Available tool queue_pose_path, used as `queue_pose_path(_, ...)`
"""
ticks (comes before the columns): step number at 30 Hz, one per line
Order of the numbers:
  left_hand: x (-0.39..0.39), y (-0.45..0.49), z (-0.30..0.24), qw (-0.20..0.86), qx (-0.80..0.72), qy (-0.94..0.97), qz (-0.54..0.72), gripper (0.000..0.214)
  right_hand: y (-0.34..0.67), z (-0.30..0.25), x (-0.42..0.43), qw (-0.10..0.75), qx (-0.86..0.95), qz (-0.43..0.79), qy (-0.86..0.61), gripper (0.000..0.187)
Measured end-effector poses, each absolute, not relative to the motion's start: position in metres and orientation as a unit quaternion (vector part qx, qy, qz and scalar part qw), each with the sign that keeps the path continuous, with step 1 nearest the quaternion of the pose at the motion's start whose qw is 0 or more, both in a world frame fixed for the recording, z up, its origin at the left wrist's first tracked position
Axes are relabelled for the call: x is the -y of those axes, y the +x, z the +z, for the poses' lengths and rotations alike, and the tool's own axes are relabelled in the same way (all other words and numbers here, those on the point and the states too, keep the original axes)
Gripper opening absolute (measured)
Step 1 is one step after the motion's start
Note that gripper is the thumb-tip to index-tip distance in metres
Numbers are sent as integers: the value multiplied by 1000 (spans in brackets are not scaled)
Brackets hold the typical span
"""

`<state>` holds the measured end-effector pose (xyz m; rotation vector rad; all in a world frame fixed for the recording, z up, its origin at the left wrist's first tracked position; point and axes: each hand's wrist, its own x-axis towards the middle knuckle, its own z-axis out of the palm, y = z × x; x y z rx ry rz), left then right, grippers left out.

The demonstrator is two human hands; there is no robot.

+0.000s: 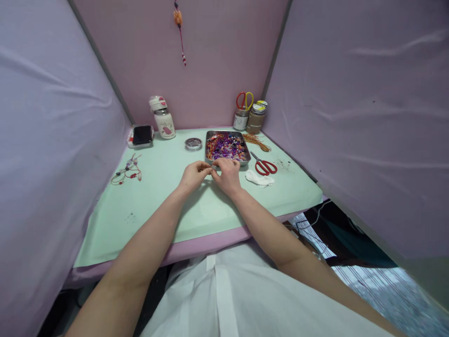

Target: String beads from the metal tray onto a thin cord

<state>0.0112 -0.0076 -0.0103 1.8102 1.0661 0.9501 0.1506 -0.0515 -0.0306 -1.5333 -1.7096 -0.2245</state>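
My left hand and my right hand meet over the middle of the table, in front of a metal tray full of purple, orange and white beads. Both hands are closed in a pinch, fingertips almost touching. Whatever sits between them is too small and too hidden to name. Red-handled scissors lie to the right of my right hand, beside a crumpled white cloth or tissue. Behind my left hand stands a small round container with dark contents.
Beaded string bracelets lie at the left. Along the back are a black-topped box, a white bottle, a jar holding scissors, and a brown jar. Orange-brown cords lie beside the tray. A beaded string hangs on the back wall.
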Motion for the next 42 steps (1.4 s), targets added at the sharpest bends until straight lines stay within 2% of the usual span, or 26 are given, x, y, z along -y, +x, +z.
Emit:
queue_pose_path(24,3,0,-2,391,-452,719,353,23,150,-29,52,371,683,-98,-622,14)
queue_pose_path(42,4,-2,2,413,-449,719,334,22,149,-27,53,386,678,-76,-621,12)
